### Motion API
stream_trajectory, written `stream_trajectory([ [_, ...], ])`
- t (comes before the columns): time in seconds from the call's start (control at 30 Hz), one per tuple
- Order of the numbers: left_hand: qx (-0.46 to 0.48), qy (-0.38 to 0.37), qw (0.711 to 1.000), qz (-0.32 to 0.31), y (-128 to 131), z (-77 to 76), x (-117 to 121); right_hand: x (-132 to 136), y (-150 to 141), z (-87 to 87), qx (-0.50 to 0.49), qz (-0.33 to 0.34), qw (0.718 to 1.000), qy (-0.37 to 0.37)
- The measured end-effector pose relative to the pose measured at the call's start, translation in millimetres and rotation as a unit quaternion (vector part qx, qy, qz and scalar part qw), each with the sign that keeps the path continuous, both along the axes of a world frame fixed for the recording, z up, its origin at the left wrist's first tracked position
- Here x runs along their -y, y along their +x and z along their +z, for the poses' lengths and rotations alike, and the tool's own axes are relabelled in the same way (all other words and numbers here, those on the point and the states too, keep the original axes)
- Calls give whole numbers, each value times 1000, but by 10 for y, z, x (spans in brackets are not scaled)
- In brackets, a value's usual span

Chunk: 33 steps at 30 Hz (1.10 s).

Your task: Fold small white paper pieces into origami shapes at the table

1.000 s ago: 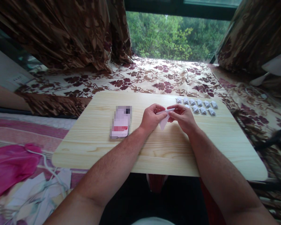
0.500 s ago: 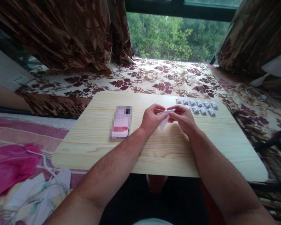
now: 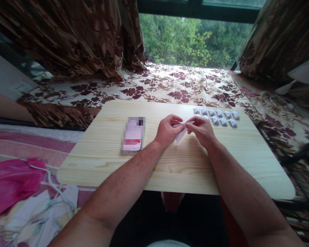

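Note:
Between my hands, above the middle of the table, is a piece of white folded paper [image 3: 180, 135] with a pointed lower end. My left hand [image 3: 168, 130] pinches it from the left, thumb on top. From the right, my right hand [image 3: 201, 130] grips its upper edge between thumb and fingers. Some of the paper is hidden behind the fingers. Just beyond my right hand, several small folded white paper pieces [image 3: 219, 113] sit in two rows, the near row partly covered by that hand.
On the wooden table [image 3: 92, 161], a phone [image 3: 133, 133], partly blurred out, lies left of my hands. Pink cloth [image 3: 12, 185], a white cable [image 3: 50, 176] and loose paper sheets [image 3: 32, 207] lie at lower left. Beyond the table is a floral-covered ledge [image 3: 180, 82] under a window.
The paper's top edge has shifted slightly in my fingers, and my right thumb and fingers have moved a little along it. The phone and the rows of folded pieces stay put.

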<state>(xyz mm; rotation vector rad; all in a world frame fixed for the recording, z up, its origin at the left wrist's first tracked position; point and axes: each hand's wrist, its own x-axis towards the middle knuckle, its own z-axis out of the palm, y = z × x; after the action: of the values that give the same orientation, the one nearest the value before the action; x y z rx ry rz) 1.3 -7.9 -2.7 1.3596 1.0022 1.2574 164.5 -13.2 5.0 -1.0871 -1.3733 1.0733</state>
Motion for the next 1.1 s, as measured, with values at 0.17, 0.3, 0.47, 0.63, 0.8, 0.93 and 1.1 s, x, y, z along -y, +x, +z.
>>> stream_trajectory([
  [0.17,-2,2,1000,-11,11,-10,3,17,-17,17,30,-6,1000,-2],
  [0.3,-5,1,1000,-23,19,-6,11,25,-29,17,50,-21,998,12],
  [0.47,0,-6,999,-33,22,28,29,29,-35,25,51,-26,998,32],
  [0.63,-7,5,1000,-14,11,0,10,27,-24,29,55,-29,998,18],
  [0.8,-17,15,1000,0,-6,-21,-8,28,-16,15,14,-27,999,13],
  [0.93,-14,12,1000,-1,-8,-2,-2,31,-11,10,13,-29,999,15],
  [1.1,-17,17,1000,2,-12,-27,-18,15,12,6,7,-35,999,7],
])
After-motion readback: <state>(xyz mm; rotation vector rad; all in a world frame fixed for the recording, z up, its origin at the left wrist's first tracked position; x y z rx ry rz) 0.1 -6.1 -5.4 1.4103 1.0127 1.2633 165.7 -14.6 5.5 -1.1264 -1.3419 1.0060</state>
